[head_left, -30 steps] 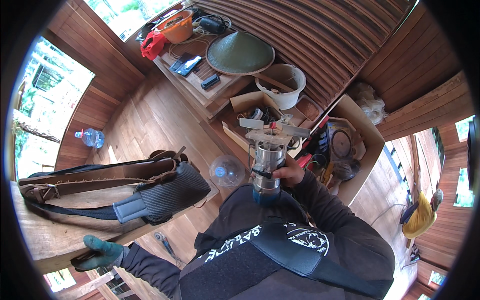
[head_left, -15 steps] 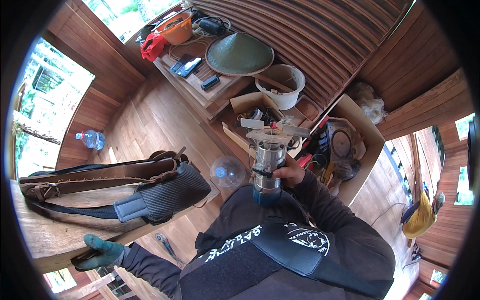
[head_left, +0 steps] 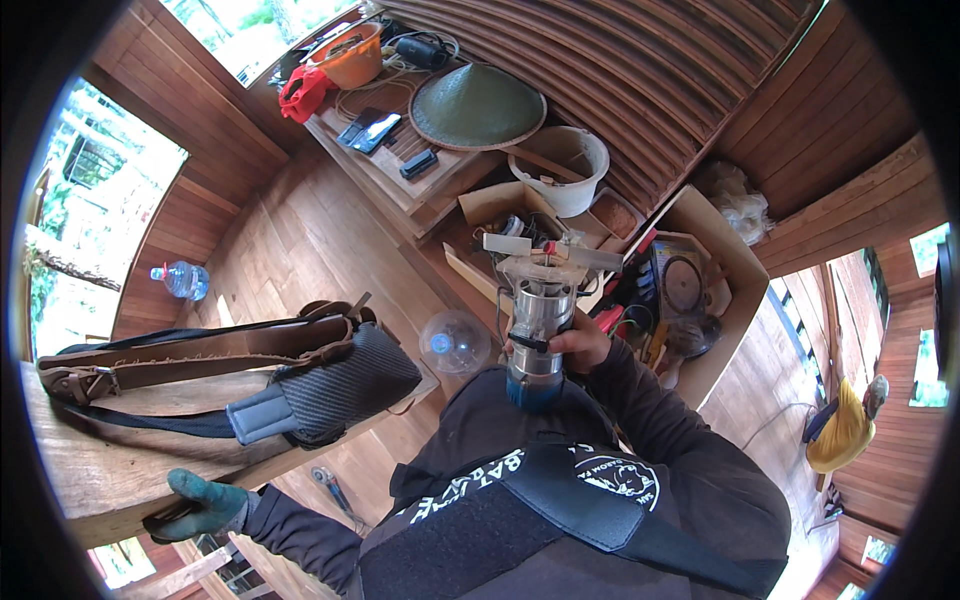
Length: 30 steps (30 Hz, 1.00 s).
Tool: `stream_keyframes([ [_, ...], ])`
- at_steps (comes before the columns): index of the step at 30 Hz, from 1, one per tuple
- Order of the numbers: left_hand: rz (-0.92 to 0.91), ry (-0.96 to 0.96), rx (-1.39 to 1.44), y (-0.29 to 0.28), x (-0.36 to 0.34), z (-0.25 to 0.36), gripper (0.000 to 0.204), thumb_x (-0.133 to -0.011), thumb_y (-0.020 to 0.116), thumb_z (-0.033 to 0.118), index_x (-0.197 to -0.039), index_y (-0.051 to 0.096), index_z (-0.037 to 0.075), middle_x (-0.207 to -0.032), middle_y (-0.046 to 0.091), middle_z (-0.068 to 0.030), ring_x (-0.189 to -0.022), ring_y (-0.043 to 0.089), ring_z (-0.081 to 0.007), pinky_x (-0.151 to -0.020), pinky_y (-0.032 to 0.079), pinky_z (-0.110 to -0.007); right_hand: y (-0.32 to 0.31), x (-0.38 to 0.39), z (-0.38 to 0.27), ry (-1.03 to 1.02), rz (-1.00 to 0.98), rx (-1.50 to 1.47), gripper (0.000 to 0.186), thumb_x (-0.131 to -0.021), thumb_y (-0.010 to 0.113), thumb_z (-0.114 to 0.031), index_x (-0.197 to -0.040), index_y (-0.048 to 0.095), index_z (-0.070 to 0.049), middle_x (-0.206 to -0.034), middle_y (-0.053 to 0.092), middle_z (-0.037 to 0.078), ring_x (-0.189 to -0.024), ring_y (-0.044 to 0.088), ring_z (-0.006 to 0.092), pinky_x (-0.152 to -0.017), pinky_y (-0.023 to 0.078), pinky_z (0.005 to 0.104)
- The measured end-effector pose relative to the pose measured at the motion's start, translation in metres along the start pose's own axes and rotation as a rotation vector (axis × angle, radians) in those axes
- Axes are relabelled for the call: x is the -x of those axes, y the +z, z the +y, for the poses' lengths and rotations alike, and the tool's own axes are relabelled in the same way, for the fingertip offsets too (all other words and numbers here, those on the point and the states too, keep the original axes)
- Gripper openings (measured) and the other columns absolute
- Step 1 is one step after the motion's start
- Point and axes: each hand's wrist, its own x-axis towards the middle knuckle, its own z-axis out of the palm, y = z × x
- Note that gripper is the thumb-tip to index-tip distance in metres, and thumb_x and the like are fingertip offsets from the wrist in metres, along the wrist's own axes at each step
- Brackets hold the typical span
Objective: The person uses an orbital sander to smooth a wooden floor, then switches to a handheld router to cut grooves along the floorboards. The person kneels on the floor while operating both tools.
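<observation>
Daylight floods through the opening [head_left: 110,190] at ten o'clock, washed out to white; floorboards [head_left: 745,390] at four o'clock glare. Shadows are soft, the centre reasonably sharp; slats [head_left: 640,80] at one o'clock bow toward the black fisheye rim.

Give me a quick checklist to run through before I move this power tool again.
1. Right hand gripping the silver-and-blue power tool: ok, wrapped around its body.
2. Left hand away from the tool: ok, it is down at the edge of the wooden beam.
3. Gloves on both hands: not ok, the left wears a teal one, the right is bare.
4. Beam top free of objects: not ok, a dark bag with straps lies there.
5. Tool switched off: cannot tell.
</observation>
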Motion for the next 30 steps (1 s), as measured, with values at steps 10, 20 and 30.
stream_keyframes([
  [10, 0.008, -0.027, 0.026, 0.002, 0.000, 0.004, 0.096, -0.086, 0.083, 0.058, -0.139, 0.041, -0.011, -0.118, 0.041, -0.0190, -0.117, 0.056, -0.0378, -0.096, 0.056, -0.051, 0.004, -0.002, -0.004, 0.027, -0.026, -0.052, 0.076, -0.074, 0.086, -0.031, -0.138, 0.056, -0.001, -0.121, 0.071, 0.019, -0.115, 0.071, 0.0336, -0.103, 0.056, 0.0493],
  [20, 0.017, 0.024, 0.026, 0.003, 0.000, 0.007, 0.096, -0.087, 0.081, 0.060, -0.139, 0.041, -0.011, -0.119, 0.042, -0.0197, -0.117, 0.056, -0.0375, -0.095, 0.055, -0.052, 0.007, -0.002, -0.004, 0.024, -0.047, -0.066, 0.077, -0.073, 0.086, -0.031, -0.138, 0.057, -0.001, -0.121, 0.072, 0.019, -0.114, 0.071, 0.0338, -0.103, 0.056, 0.0499],
  [30, 0.029, 0.035, 0.033, 0.005, -0.001, 0.013, 0.097, -0.088, 0.079, 0.065, -0.137, 0.043, -0.009, -0.118, 0.043, -0.0194, -0.115, 0.056, -0.0365, -0.091, 0.054, -0.050, 0.005, 0.001, -0.001, 0.045, 0.031, -0.041, 0.071, -0.077, 0.076, -0.034, -0.137, 0.055, -0.001, -0.119, 0.071, 0.022, -0.114, 0.071, 0.0361, -0.103, 0.055, 0.0511],
])
